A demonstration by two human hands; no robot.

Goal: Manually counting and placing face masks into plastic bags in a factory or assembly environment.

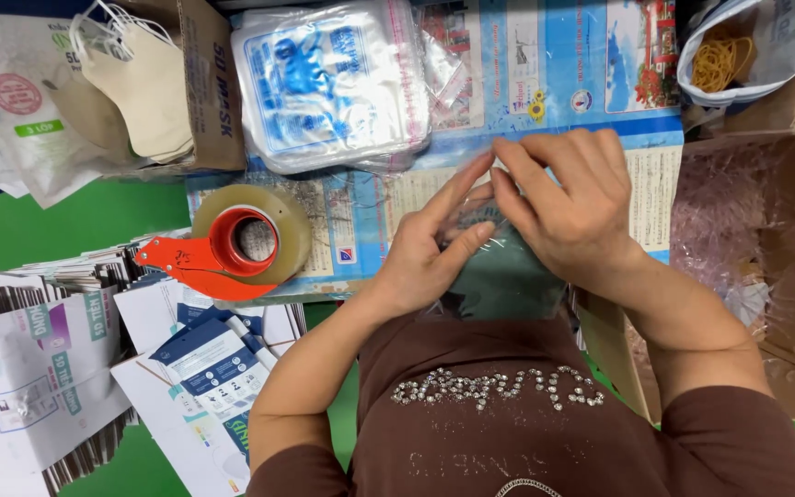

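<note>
Both my hands meet over a clear plastic bag with dark green masks (499, 276) inside it, held close to my chest. My left hand (430, 248) grips the bag's left side, its fingers stretched up along the top edge. My right hand (568, 207) pinches the bag's top edge from the right and covers much of it. Under the hands lies a printed blue paper sheet (554, 74) on the green table (39, 225).
A tape dispenser (232, 244) with a red handle sits left of my hands. Stacks of flat printed cartons (57, 368) lie at lower left. A box of beige masks (144, 87), a pack of plastic bags (328, 83), rubber bands (720, 60) and a large cardboard box (766, 267) surround them.
</note>
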